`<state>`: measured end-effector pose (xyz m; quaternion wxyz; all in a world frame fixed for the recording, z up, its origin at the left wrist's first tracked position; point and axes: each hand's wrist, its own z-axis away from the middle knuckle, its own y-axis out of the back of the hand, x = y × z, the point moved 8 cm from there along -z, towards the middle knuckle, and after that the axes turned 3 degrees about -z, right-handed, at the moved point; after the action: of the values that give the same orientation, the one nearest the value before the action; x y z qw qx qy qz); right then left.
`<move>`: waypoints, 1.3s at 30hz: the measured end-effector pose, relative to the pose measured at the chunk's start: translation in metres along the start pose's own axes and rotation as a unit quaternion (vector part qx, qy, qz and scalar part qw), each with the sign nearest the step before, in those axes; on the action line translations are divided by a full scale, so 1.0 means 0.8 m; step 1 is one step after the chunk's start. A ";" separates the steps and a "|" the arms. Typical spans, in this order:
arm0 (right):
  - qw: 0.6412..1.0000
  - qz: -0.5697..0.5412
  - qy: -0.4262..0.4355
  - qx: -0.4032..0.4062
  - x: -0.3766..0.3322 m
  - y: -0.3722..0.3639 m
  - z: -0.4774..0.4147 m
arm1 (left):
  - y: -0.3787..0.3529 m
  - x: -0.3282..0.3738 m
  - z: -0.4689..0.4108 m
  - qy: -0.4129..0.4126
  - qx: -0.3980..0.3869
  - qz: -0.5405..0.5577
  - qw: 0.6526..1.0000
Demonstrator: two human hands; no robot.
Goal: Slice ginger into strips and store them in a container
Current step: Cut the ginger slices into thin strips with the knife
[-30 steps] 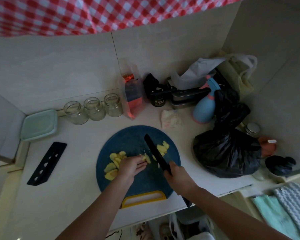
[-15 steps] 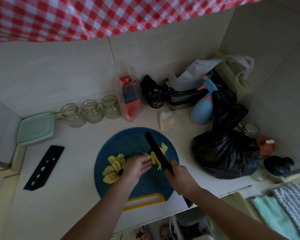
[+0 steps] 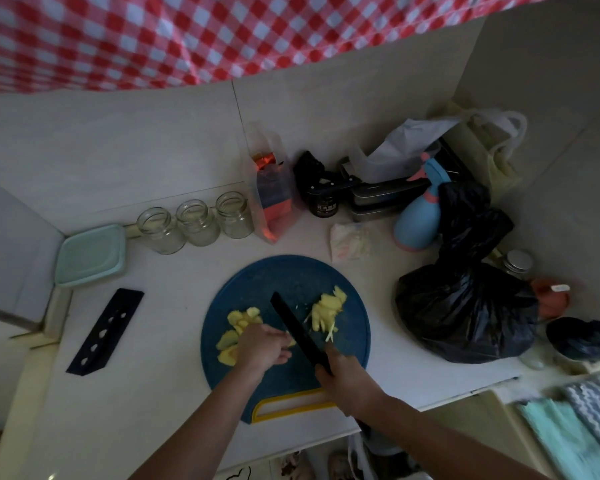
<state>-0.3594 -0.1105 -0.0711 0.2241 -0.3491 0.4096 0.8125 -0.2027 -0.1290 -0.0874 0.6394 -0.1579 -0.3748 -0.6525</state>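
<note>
A round blue cutting board (image 3: 291, 275) with a yellow handle lies on the white counter. My right hand (image 3: 347, 375) grips a black knife (image 3: 297, 327), its blade slanting across the board. My left hand (image 3: 265, 346) presses a small ginger piece against the blade's left side. A heap of yellow ginger slices (image 3: 238, 322) lies left of that hand. Cut ginger strips (image 3: 326, 311) lie to the right of the blade. A mint-lidded container (image 3: 90, 254) sits at the far left of the counter.
A black knife sheath (image 3: 106, 330) lies left of the board. Three glass jars (image 3: 194, 221) line the back wall. A black plastic bag (image 3: 465, 306), a blue spray bottle (image 3: 420, 216) and clutter fill the right side. The counter edge runs just below the board.
The cut strips now lie further right of the blade as a larger pile. My left hand has drawn slightly left toward the slice heap. The camera view shifted a little.
</note>
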 end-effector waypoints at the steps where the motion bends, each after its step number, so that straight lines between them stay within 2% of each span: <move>1: 1.000 0.000 -0.002 -0.001 0.001 -0.001 0.000 | -0.001 -0.001 0.000 0.000 -0.001 0.000 1.000; 10: 0.998 0.057 -0.013 0.029 0.025 0.039 0.001 | -0.029 0.010 0.000 -0.037 -0.014 0.051 0.998; 17: 0.997 0.072 0.016 0.014 0.012 0.028 0.004 | -0.036 0.006 -0.005 0.009 -0.026 0.051 0.998; 25: 0.996 0.084 0.023 0.004 0.004 0.035 -0.003 | -0.037 0.009 -0.010 0.007 -0.018 0.020 1.000; 39: 0.998 0.063 0.007 -0.009 0.001 0.035 0.004 | -0.040 0.005 -0.012 0.056 -0.032 -0.009 0.998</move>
<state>-0.3798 -0.1234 -0.0561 0.1667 -0.3300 0.4253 0.8261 -0.2311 -0.1420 -0.1005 0.6480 -0.1382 -0.3183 -0.6780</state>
